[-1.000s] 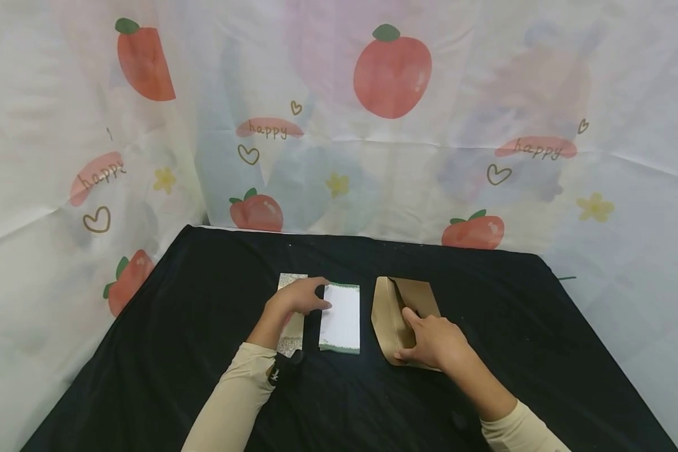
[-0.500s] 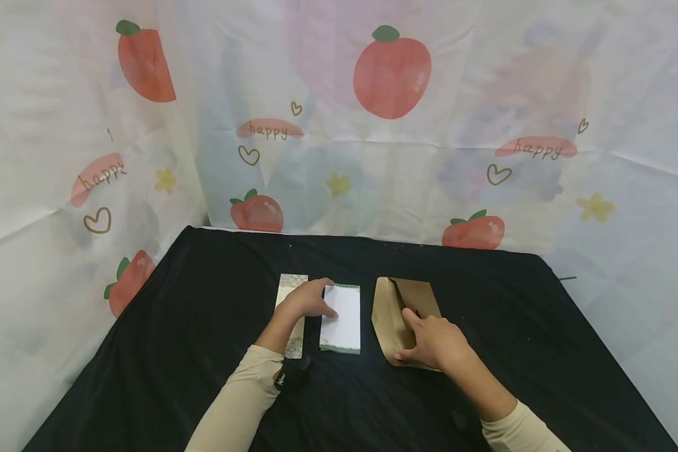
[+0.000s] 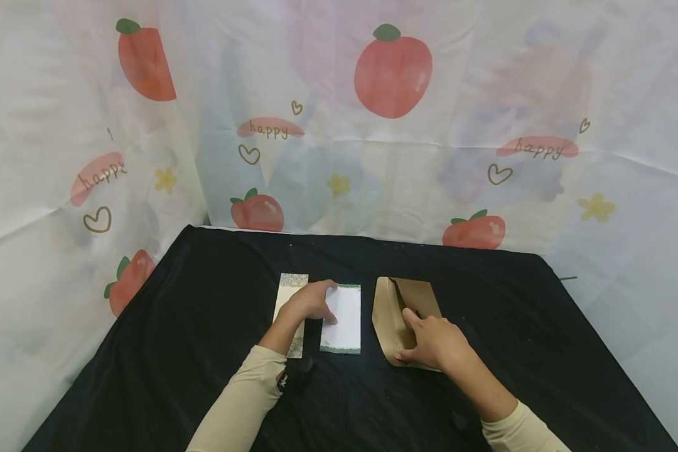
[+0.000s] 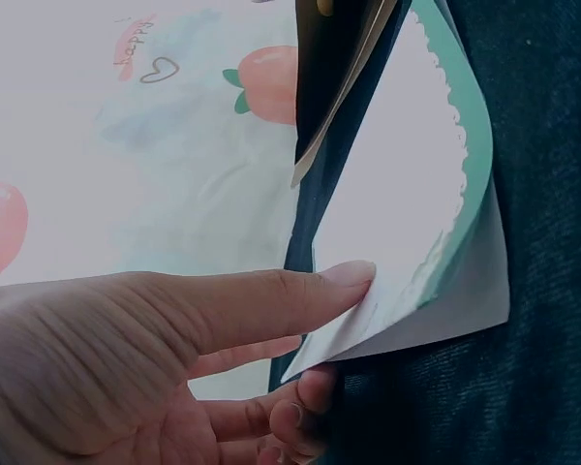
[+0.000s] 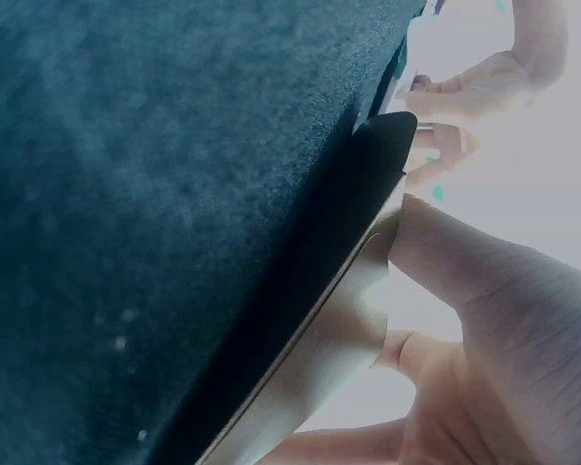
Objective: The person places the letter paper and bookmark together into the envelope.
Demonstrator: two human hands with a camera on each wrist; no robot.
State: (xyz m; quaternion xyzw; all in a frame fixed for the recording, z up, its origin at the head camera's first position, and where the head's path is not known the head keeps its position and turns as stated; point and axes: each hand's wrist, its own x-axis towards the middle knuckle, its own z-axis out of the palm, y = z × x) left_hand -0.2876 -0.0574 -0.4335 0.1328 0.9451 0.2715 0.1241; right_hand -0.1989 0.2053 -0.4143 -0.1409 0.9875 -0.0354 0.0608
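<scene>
My left hand [image 3: 311, 301] pinches the edge of a white paper sheet [image 3: 341, 317] with green scalloped borders. In the left wrist view, the thumb [image 4: 344, 276] lies over the lifted sheet [image 4: 387, 174] and fingers are under it; another white sheet [image 4: 484, 281] shows beneath. Part of a cream envelope-shaped strip with patterned ends [image 3: 294, 281] lies under my left forearm and hand. My right hand [image 3: 435, 342] grips the brown envelope [image 3: 387, 295], whose flap is open to the left and pocket gapes slightly. The thumb [image 5: 436, 242] touches the envelope [image 5: 339, 339]; some fingertips are hidden.
A black cloth [image 3: 231, 263] covers the table. Behind and beside it hangs a pale curtain [image 3: 339, 169] printed with red fruit. A dark band [image 3: 282, 380] sits at my left wrist.
My left hand has shifted slightly right and its thumb has slid nearer the viewer along the sheet's left edge. My right hand and the envelope stay in place.
</scene>
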